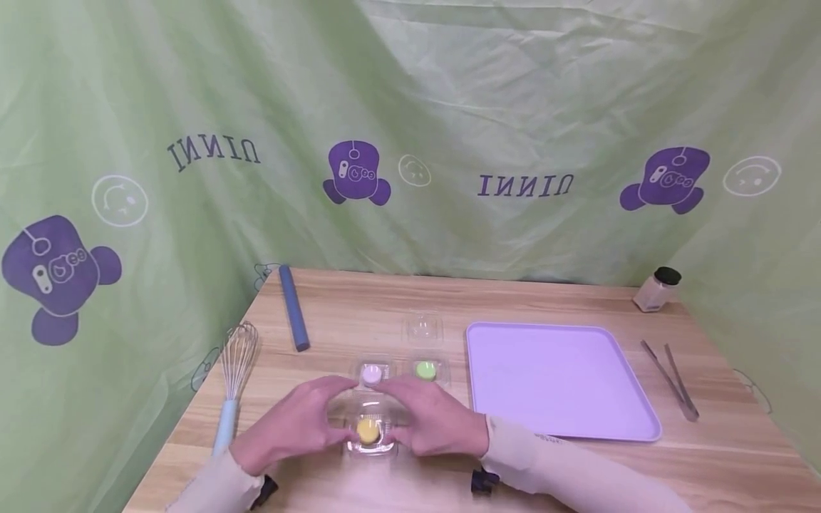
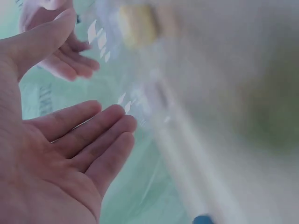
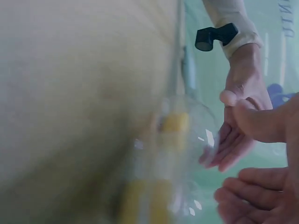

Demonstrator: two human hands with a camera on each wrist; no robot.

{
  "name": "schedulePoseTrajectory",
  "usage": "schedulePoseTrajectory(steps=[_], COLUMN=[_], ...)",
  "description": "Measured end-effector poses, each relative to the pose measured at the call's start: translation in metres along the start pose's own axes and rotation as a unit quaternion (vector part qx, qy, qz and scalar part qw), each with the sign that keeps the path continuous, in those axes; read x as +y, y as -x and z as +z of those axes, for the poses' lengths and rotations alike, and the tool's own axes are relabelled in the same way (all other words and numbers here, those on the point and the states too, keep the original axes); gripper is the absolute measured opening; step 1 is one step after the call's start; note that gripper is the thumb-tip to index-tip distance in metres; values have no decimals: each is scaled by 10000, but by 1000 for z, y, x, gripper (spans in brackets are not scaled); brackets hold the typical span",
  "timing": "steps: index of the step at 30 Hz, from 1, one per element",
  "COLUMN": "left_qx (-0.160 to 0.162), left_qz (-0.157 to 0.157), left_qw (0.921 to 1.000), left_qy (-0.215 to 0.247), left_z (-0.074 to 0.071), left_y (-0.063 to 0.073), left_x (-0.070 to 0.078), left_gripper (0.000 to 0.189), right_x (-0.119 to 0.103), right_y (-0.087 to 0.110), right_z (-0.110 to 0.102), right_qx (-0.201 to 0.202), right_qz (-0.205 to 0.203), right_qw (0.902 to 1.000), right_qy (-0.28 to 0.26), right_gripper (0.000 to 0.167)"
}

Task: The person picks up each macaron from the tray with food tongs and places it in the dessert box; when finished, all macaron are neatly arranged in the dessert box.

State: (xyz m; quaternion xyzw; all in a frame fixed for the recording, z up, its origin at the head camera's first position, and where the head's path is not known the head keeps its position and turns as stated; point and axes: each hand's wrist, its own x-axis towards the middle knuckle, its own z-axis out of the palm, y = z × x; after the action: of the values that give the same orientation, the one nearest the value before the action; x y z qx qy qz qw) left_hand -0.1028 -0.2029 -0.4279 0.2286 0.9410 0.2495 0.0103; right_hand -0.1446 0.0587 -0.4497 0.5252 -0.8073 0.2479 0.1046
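A small clear plastic box (image 1: 373,450) holding a round yellow macaron (image 1: 368,430) sits near the table's front, between both hands. On its left is my left hand (image 1: 296,422), thumb and fingers spread apart; the left wrist view shows the palm with fairly straight fingers. My right hand (image 1: 436,419) is on the box's other side, fingers bent loosely in the right wrist view. Neither hand visibly grips the plastic. Whether the lid is fastened I cannot tell. Just behind stand clear boxes with a lilac macaron (image 1: 372,375) and a green macaron (image 1: 426,370).
Another clear box (image 1: 423,328) stands farther back. A lilac tray (image 1: 558,381) lies to the right, with metal tongs (image 1: 673,377) and a black-lidded jar (image 1: 656,291) beyond. On the left are a whisk (image 1: 236,374) and a blue rod (image 1: 293,310). A green curtain (image 1: 410,235) surrounds the table.
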Motion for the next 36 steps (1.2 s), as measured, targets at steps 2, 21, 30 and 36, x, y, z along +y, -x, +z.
schedulePoseTrajectory(steps=[2,21,30,36], left_qx=[129,814,121,-487], left_qz=[-145,-49,149,147], left_qw=[9997,9959,9933,9914], left_qy=[145,400,1142,1204], left_z=[-14,-87,-59,-39], left_y=[-7,-131,-183,-205], left_x=[-1,-22,-30,-34], left_gripper=[81,114,111,109], right_x=[5,91,138,160], right_y=[-6,-39,-28,-19], right_z=[-9,-85,-85,-75], right_qx=[333,1742,1874,1459], right_qz=[-20,1881,2530,2933], right_qw=[9991,9443,9271,9231], right_qy=[-247,-2064,-2033,-2014], right_gripper=[83,102,102,100])
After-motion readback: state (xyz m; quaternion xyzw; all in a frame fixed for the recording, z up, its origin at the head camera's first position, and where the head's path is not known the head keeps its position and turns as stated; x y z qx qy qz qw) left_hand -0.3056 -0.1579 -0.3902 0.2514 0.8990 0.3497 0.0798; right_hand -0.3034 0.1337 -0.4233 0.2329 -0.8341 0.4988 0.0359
